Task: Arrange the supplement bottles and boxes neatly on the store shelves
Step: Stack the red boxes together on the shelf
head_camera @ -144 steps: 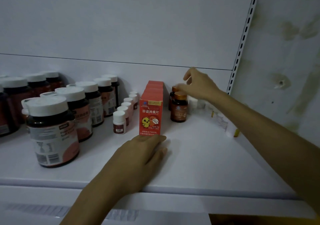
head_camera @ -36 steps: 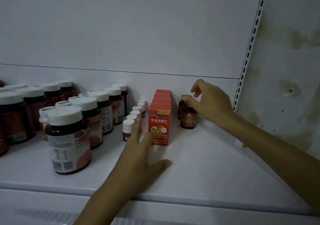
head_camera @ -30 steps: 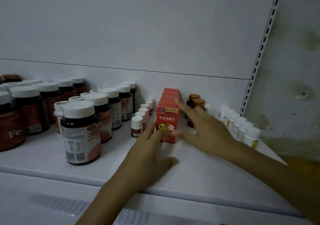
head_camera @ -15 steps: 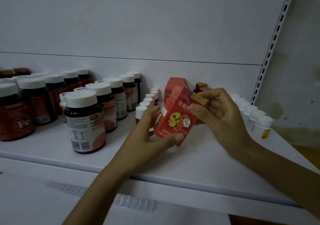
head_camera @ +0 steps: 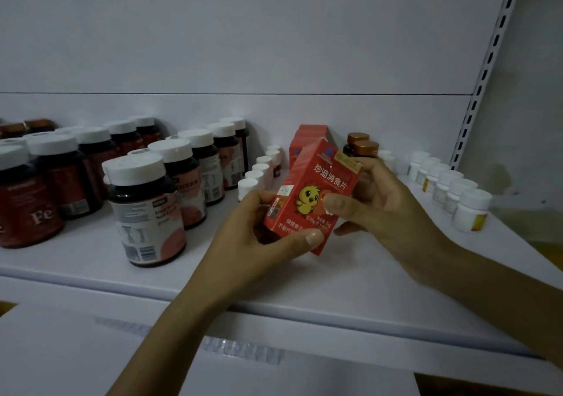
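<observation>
— How were the hands?
— Left hand [head_camera: 259, 237] and right hand [head_camera: 390, 212] each had a pinching grip on the red box [head_camera: 313, 194], thumbs on its face, above the shelf [head_camera: 365, 289].
— Around it?
— A big bottle [head_camera: 144, 209] stood left and small white bottles [head_camera: 469, 209] right. More red boxes [head_camera: 307, 133] stood behind.
— Its axis?
— Tilted, top leaning up-right, print facing the camera.

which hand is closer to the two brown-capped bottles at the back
Right. The right hand grips the red box just in front of the brown-capped bottles; the left hand holds the box's lower end, farther left.
</observation>
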A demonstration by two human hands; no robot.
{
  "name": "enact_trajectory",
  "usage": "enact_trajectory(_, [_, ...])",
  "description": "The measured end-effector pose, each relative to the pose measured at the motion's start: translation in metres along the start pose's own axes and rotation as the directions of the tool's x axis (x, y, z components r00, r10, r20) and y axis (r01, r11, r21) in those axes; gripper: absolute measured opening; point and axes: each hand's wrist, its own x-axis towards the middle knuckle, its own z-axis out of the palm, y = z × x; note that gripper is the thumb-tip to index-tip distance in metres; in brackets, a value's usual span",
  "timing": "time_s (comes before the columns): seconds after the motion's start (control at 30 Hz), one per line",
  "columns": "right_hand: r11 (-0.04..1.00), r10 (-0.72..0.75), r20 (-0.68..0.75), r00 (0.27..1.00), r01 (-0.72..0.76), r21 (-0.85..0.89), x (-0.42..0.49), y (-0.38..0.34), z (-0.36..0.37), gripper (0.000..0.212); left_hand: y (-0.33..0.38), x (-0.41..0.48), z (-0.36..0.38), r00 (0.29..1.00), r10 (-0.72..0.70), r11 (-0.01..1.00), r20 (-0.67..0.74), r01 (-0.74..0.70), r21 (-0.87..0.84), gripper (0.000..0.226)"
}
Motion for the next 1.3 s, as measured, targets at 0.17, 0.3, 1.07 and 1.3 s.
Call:
enact_trajectory(0.17, [0.935,0.029,0.093,0.995,-0.060,0.350,0.005,-0.006,-0.004,0.054,0.002,0.013,0.000,0.991,-0.113,0.966,0.067,0.125,-0.227,0.062])
enact_trajectory(0.3, [0.977,0.065,0.091,0.994,-0.082,0.197,0.004,-0.003,0.000,0.047,0.003,-0.001,-0.003,0.996,0.083,0.987,0.043,-0.076,-0.141,0.060])
enact_trajectory(1.07, [0.961,0.099,0.189,0.977,-0.143,0.235,0.000,-0.006,0.005,0.040,0.004,-0.003,0.002,0.954,0.299,0.953,-0.004,-0.299,-0.047,0.076])
enact_trajectory(1.3, [0.958,0.112,0.207,0.972,-0.161,0.237,0.002,0.000,0.001,0.034,0.002,0.000,0.001,0.965,0.262,0.963,-0.031,-0.263,-0.052,0.046])
